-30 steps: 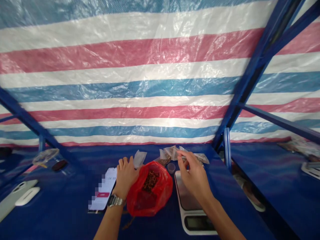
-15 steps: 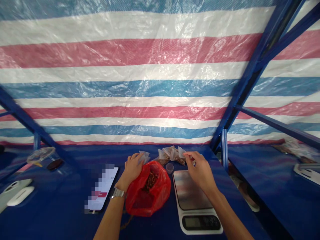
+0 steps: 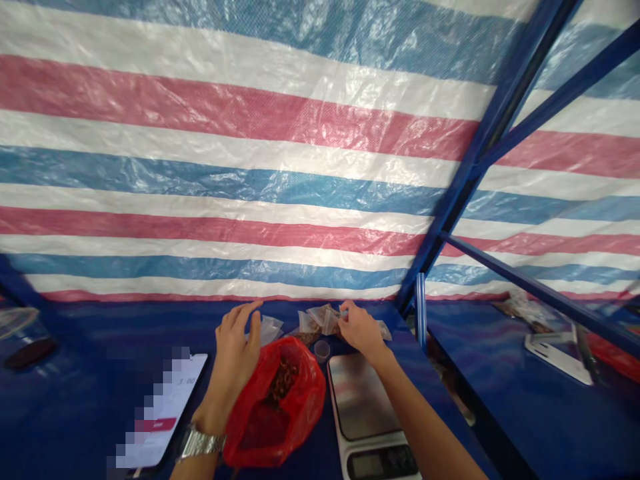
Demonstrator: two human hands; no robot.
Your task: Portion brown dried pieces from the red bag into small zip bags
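My left hand point(image 3: 234, 353) hovers with its fingers stretched out above a few small clear bags point(image 3: 271, 327), just behind an open red plastic bag point(image 3: 273, 413) with brown bits inside. My right hand point(image 3: 361, 331) reaches past the kitchen scale point(image 3: 363, 413) to a row of small filled bags point(image 3: 320, 319) at the back of the blue table, its fingers curled on one of them. A small clear cup point(image 3: 322, 350) stands between the red bag and the scale.
A phone point(image 3: 165, 413) lies face up at the left. A striped tarpaulin point(image 3: 250, 167) closes the back. Blue frame bars point(image 3: 470, 167) rise at the right; beyond them another blue table holds a white scale point(image 3: 555, 353). A dark disc point(image 3: 30, 352) lies far left.
The view has swung right and tilted. My left hand let go of the clear bags and opened above them. My right hand moved further back to the row of filled bags.
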